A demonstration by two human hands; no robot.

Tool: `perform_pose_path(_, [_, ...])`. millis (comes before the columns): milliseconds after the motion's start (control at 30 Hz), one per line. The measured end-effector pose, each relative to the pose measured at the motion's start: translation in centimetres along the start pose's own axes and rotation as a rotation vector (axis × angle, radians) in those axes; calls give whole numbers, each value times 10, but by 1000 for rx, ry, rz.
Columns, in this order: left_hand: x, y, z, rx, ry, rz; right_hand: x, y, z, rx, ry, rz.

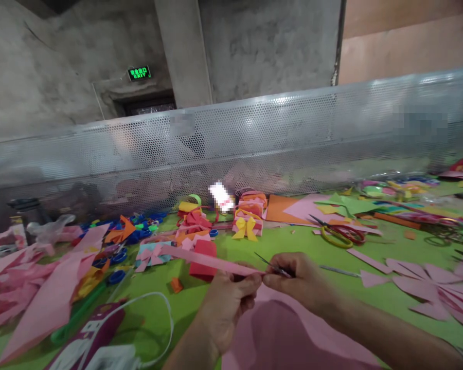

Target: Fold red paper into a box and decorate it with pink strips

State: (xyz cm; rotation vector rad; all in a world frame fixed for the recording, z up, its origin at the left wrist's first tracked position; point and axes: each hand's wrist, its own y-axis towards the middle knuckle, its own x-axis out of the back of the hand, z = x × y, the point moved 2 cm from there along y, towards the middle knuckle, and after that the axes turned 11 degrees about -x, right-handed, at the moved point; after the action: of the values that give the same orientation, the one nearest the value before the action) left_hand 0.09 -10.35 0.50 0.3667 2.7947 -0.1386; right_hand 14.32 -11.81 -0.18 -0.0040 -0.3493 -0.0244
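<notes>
My left hand (227,300) is closed in a pinch on one end of a long pink paper strip (200,258) that runs up and to the left over the green table (293,244). My right hand (301,280) is closed on a thin metal tool (270,264), apparently small scissors or tweezers, whose tip meets the strip by my left fingers. A large pink sheet (285,329) lies under both hands.
Yellow-handled scissors (337,234) lie to the right. Small paper gift boxes with bows (249,213) stand behind. Pink cut petals (428,285) lie at right, pink sheets (46,293) at left, a white cable (154,313) near me. A perforated metal screen (254,139) borders the table.
</notes>
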Motion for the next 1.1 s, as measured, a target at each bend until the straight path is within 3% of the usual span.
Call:
perform_pose_path(233, [10, 7, -19, -112, -87, -229, 8, 0, 1, -70, 25, -33])
perform_pose_path(400, [17, 10, -26, -171, -105, -317, 14, 2, 2, -24, -29, -69])
perform_pose_path(533, [18, 9, -26, -199, -52, -266, 19, 1, 8, 39, -106, -19])
perform_pose_path(667, [12, 6, -23, -107, 10, -145, 22, -1, 11, 7, -53, -37])
perform_pose_path(800, [8, 3, -21, -52, 45, -53, 13, -5, 9, -122, 53, 137])
perform_pose_path(933, [9, 3, -21, -80, 90, -82, 2, -8, 7, -196, 116, 215])
perform_pose_path(1100, [9, 4, -21, -73, 118, -96, -6, -8, 6, -123, 17, 190])
